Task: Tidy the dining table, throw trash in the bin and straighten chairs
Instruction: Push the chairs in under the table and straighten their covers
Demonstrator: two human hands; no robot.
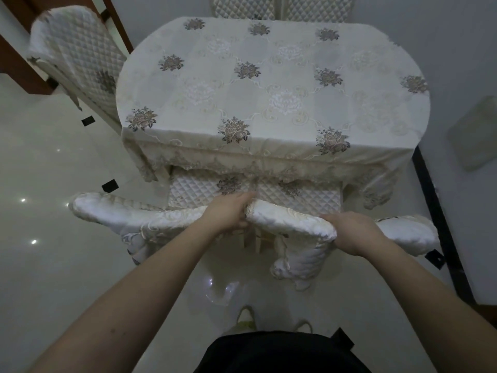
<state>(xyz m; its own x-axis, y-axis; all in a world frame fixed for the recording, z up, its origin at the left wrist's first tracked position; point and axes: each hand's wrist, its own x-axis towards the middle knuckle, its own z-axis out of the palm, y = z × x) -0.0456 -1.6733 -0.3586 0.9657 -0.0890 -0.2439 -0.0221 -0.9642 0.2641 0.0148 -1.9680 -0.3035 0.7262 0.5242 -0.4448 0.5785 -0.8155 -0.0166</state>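
I'm seeing both hands gripping the top rail of the near chair [290,219] at lower centre: left hand [228,211] curling over its left end, right hand [355,232] wrapping its right end. I judge we're straightening chairs; next comes a square push under the dining table [269,84]. Its cloth is showing no trash. Another chair [78,55] is sitting angled upper left. No bin or container in view.
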